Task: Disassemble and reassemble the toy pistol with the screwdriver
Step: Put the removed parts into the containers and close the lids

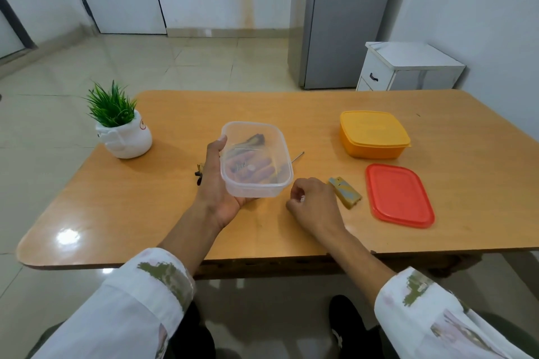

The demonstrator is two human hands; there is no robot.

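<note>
Container (254, 190) in left hand (215, 185), pot (128, 141) logo unreadable

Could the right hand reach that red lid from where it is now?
Probably yes: the right hand is just left of the red lid, with only a small yellow-grey piece lying flat between them.

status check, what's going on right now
Left hand holding clear tub, tilted off table. Right hand curled, grip unclear. Toy part lying beside red lid. Nothing blocking.
</note>
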